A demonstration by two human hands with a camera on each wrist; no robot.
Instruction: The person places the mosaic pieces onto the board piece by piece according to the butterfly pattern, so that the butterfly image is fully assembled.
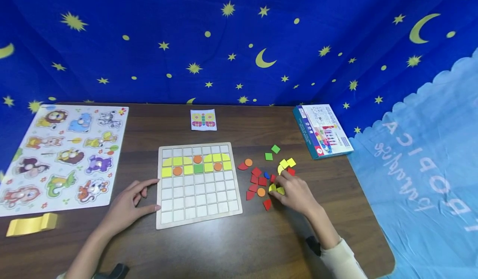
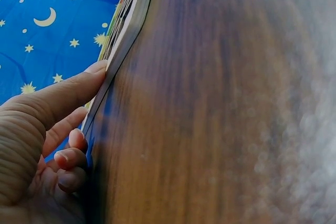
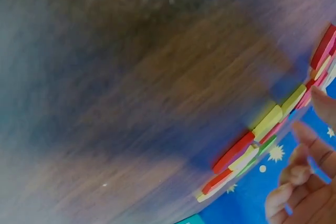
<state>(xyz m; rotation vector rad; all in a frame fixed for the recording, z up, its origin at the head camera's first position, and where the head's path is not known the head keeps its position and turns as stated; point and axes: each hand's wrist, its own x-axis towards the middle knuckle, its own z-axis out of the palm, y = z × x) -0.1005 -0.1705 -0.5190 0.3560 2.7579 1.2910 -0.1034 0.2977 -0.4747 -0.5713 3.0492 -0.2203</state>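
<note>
Grid board (image 1: pixel 200 194), left hand (image 1: pixel 128 206) spread against its left edge, right hand (image 1: pixel 297 192) at yellow pieces (image 1: pixel 272 187) — grip unclear

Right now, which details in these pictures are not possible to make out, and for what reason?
Head view: whether the right hand grips a yellow piece; the hand itself covers the contact.
Head view: most of the print on the box; too small.
Left wrist view: the top face of the grid board; seen almost edge-on.
Right wrist view: the rest of the right hand; cut off by the picture's right edge.
</note>
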